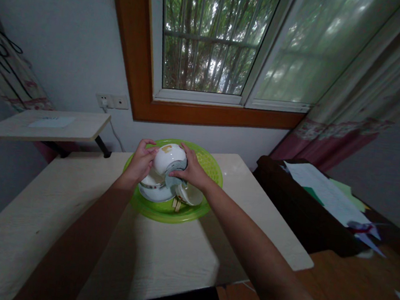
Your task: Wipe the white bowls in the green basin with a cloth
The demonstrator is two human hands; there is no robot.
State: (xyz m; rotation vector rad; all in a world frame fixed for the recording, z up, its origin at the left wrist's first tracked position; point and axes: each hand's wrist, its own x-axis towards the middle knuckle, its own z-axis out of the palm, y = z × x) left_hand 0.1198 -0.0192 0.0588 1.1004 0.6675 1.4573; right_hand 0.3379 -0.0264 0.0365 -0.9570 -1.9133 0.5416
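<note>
A white bowl with a yellow-brown mark is held tilted over a green plastic basket. My left hand grips its left side, fingers closed on the rim area. On the other side, my right hand is closed around the bowl's right edge. Under the right fingers is a grey-blue piece, perhaps a cloth or a glass; its kind is unclear. Below, in the basket, are a larger white bowl with a patterned band and a tilted white cup or small bowl. Short light-brown sticks lie beside them.
The basket stands on a pale wooden table near the wall. At left is a small raised shelf bearing a paper. A dark cabinet with papers stands at right. Behind are a window and a wall socket.
</note>
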